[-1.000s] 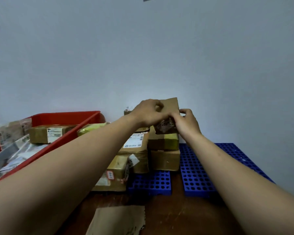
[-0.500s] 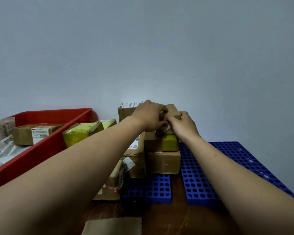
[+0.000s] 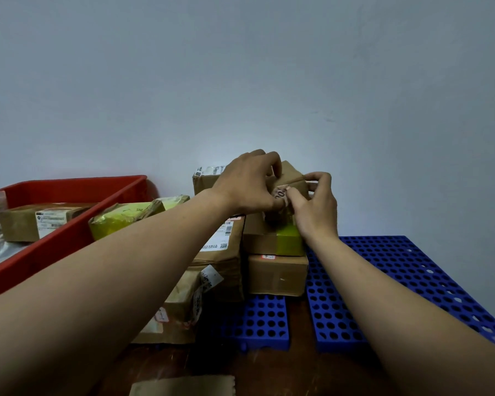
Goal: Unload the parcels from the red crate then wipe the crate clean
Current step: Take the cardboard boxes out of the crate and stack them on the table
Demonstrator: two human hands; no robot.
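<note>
Head camera: Both hands meet over a small brown cardboard parcel [image 3: 290, 178] on top of a stack of unloaded boxes against a grey wall. The left hand [image 3: 249, 184] grips it from above, fingers curled over its upper edge. The right hand [image 3: 316, 207] pinches its right side between thumb and fingertips. The parcel sits tilted, one corner up, touching the green-taped brown box [image 3: 272, 238] below, which rests on a plain brown carton [image 3: 277, 277]. Whether its weight is already on the stack cannot be told.

The stack stands on a blue perforated plastic pallet [image 3: 412, 281] over a dark wooden surface [image 3: 297, 372]. More labelled brown parcels [image 3: 223, 252] are piled just left of it.

The red plastic crate [image 3: 69, 190] lies well to the left of the hands, its long axis running away towards the wall. It is not yet empty: a brown cardboard parcel with a white label [image 3: 40, 221] and some clear-wrapped packets are visible inside. A yellow-green wrapped parcel [image 3: 126, 218] rests just beside its near rim.

The next reach, once the held parcel is settled, likely goes left and back, and the left arm is nearer the crate. No wiping can start until the crate is empty.
</note>
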